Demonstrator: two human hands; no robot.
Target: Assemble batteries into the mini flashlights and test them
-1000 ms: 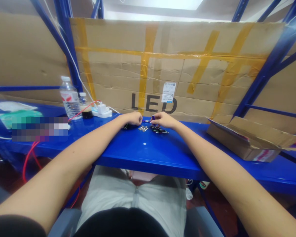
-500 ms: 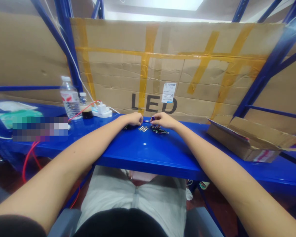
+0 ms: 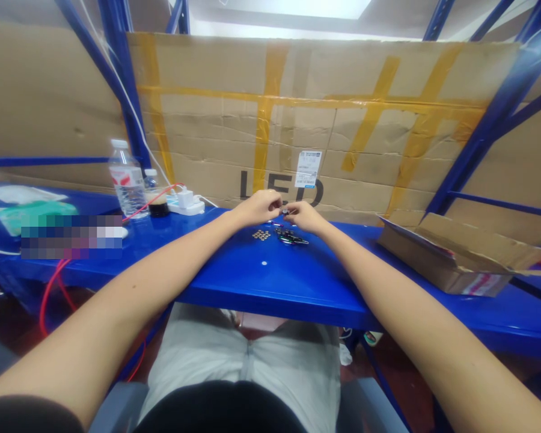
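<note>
My left hand [image 3: 264,206] is raised over the far part of the blue table, its fingers curled into a pinch; what they hold, if anything, is too small to make out. Facing it, my right hand [image 3: 303,216] pinches a small silvery piece [image 3: 285,211] between the fingertips. The fingertips of both hands nearly meet there. Below them lies a cluster of small round metal pieces [image 3: 261,235]. To its right is a heap of dark, slim pen-like items [image 3: 291,236], and a thin purple one [image 3: 276,224] lies behind.
A white dot [image 3: 264,263] shows on the blue table [image 3: 270,282]. At left stand a water bottle [image 3: 127,180], a smaller bottle of dark liquid [image 3: 157,201], a power strip [image 3: 188,205] and red cable. An open cardboard box [image 3: 446,258] sits at right; a large carton [image 3: 234,132] closes the back.
My left hand has lifted and moved right, to meet my right hand. My right hand has risen slightly and moved right; the purple item it had upright no longer shows in its fingers.
</note>
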